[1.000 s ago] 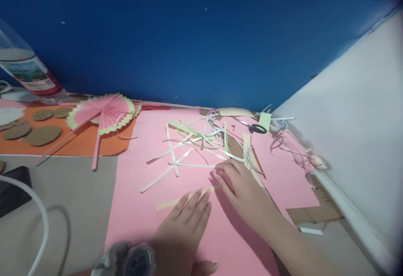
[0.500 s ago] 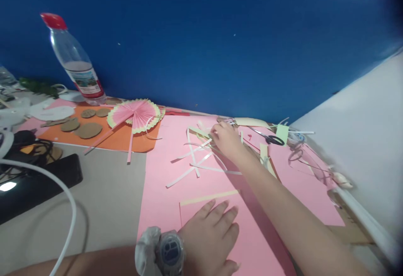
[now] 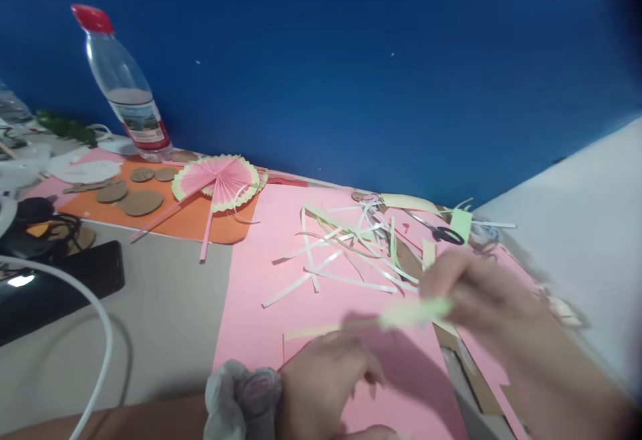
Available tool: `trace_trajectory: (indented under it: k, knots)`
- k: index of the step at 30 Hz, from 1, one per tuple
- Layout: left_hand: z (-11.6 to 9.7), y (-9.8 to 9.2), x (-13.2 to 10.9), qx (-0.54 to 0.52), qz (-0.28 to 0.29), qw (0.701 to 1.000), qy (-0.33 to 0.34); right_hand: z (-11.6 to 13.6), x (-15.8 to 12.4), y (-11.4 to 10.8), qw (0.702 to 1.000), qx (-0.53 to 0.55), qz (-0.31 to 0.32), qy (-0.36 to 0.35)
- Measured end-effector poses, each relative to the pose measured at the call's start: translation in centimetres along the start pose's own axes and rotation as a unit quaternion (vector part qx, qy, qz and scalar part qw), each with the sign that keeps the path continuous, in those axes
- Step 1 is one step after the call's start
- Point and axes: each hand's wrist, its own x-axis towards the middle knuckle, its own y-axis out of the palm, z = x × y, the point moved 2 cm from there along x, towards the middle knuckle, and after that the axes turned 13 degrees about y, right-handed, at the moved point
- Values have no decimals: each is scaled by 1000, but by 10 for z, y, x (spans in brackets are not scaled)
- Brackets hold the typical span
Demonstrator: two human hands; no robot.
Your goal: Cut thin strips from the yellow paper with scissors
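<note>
My right hand, smeared by motion, is closed on a pale green, narrow stick-like thing, too blurred to name. It hovers over the right part of the pink paper. Below it, my left hand rests on a smaller pink sheet with a cream-yellow strip along its top edge. Its fingers are bent and the thumb stands apart, with nothing visible in them. Beyond both hands lies a loose tangle of white and green paper strips.
Scissors lie at the back right beside a green paper piece. A pink paper fan and cardboard discs rest on orange paper. A water bottle stands by the blue wall. At left are a phone and a white cable.
My right hand has come back from the paper strips toward the near right, now holding the pale green thing. My left hand's fingers, flat before, have bent. The view has shifted slightly.
</note>
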Motion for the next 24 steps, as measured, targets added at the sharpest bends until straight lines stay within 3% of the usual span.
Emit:
trace_trajectory:
  k: [1,2,3,6,11,13,18,21,24]
  knots:
    - [-1,-2,3,-42,-25,999,-14,-7,-17,14,998,12,53,11]
    - [0,-4,5,-53,-47,995,-72,-15,-31,28,988,38,141,56]
    - [1,-5,7,-43,-62,988,-133,-23,-41,38,976,59,175,113]
    - [3,-9,10,-32,-76,973,-216,-37,-55,53,952,117,176,220]
    - [6,-9,13,-99,-49,975,-194,-26,-57,64,952,118,230,162]
    - [5,-9,14,-101,-40,977,-185,-26,-59,68,961,99,215,143]
    - [3,-10,11,-103,-19,976,-191,-27,-63,67,989,62,135,13]
    - [4,-11,9,-106,-22,975,-195,-26,-64,62,995,-23,46,-83]
    - [3,-12,9,-145,-34,971,-188,-24,-67,58,976,-90,-61,-187]
